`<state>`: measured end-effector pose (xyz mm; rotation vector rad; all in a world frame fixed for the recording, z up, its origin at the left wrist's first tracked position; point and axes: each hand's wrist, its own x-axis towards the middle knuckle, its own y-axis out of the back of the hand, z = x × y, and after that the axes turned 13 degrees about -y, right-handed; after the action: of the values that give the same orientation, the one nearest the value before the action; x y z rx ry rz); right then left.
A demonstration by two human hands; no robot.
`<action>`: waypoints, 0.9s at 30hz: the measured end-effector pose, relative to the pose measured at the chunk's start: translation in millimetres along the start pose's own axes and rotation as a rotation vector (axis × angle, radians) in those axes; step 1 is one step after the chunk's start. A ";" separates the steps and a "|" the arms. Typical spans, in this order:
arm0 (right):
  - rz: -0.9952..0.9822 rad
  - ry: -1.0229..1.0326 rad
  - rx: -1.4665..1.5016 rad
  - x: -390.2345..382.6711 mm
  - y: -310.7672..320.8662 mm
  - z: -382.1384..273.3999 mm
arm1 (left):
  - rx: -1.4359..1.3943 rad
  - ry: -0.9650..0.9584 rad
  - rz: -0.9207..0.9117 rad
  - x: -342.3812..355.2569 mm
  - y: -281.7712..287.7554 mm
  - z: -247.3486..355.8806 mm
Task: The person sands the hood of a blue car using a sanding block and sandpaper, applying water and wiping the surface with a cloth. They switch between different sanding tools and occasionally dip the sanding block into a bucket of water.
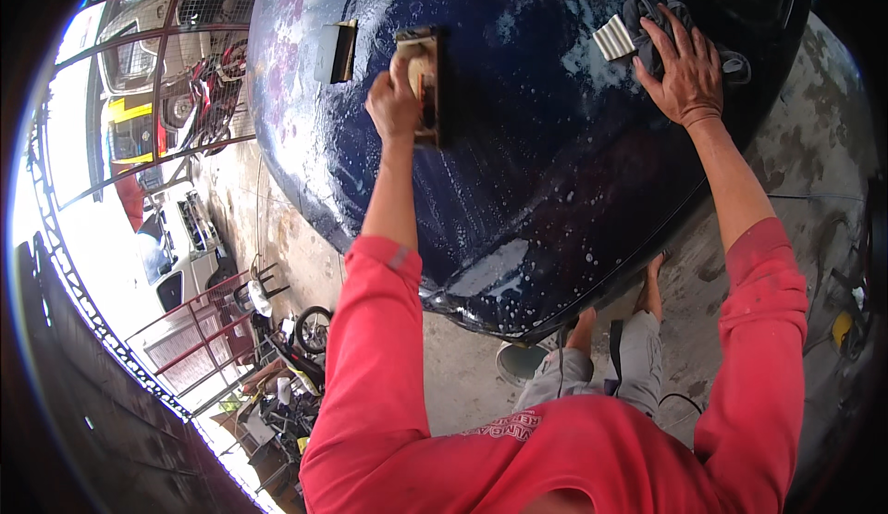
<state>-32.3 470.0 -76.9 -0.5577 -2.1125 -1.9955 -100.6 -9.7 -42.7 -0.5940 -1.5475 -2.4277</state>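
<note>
My left hand grips the handle of a sanding block, a long dark rectangle. The block lies against a wet, dark blue car body panel, which has water drops, pale scuffed patches and whitish streaks. My right hand rests with fingers spread on a crumpled dark grey cloth at the panel's far right. Beside that cloth sits a pale ribbed block. To the left of the sanding block is a small dark rectangular opening in the panel.
A grey-green bucket stands under the panel's near edge, close to my legs. Motorcycles and a white vehicle are at the left, near a red metal mesh gate. A cable runs over the stained concrete floor at the right.
</note>
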 end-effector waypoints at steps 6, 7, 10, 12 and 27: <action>-0.009 0.000 0.006 3.8 10.0 -3.1 | 0.272 -0.408 -0.026 -78.1 24.5 43.8; -0.060 -0.013 -0.013 6.6 13.3 -4.6 | -0.049 -0.202 -0.007 -129.3 41.7 70.7; -0.129 -0.027 -0.066 10.0 19.8 -7.2 | -0.270 0.277 -0.168 -253.8 89.0 132.5; -0.038 -0.012 0.005 10.8 18.7 -6.6 | -0.238 0.239 -0.133 -250.3 83.3 123.2; -0.092 -0.040 0.050 7.6 17.3 -9.0 | -0.291 0.057 -0.361 -200.1 74.3 129.8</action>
<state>-33.6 462.7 -57.4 -0.5055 -2.2437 -1.9886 136.4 66.3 -20.9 -0.3053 -1.3888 -2.9427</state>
